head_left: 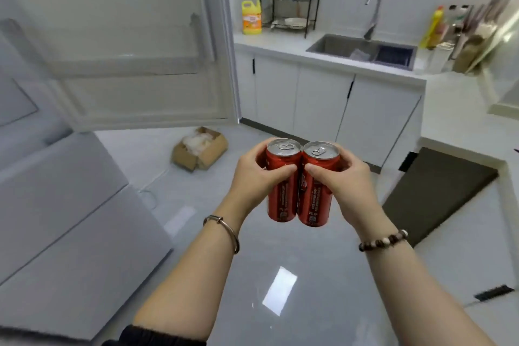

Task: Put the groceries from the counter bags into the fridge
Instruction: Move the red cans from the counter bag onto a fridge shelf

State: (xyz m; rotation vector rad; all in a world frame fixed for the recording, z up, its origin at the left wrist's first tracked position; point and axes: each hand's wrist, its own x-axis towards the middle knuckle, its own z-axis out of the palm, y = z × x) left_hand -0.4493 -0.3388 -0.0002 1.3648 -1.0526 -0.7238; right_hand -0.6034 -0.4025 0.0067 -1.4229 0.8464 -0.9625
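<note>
Two red "WORLD CUP" cans (282, 199) gripped in hands (252, 174)

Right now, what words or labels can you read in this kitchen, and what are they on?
"FIFA WORLD CUP": running up the side of the right can.
On the left can, seemingly the same line, blurred; finer print on both unreadable.
On the yellow jug, the label is too blurred to read.

Left hand (252, 177): bare forearm stretched forward, fingers and thumb curled round left can (281, 191), thumb lying across its front.
Right hand (346, 181): bare forearm stretched forward, mirrored grip round right can (316, 196).
2 hands level, thumb tips nearly meeting.
</note>
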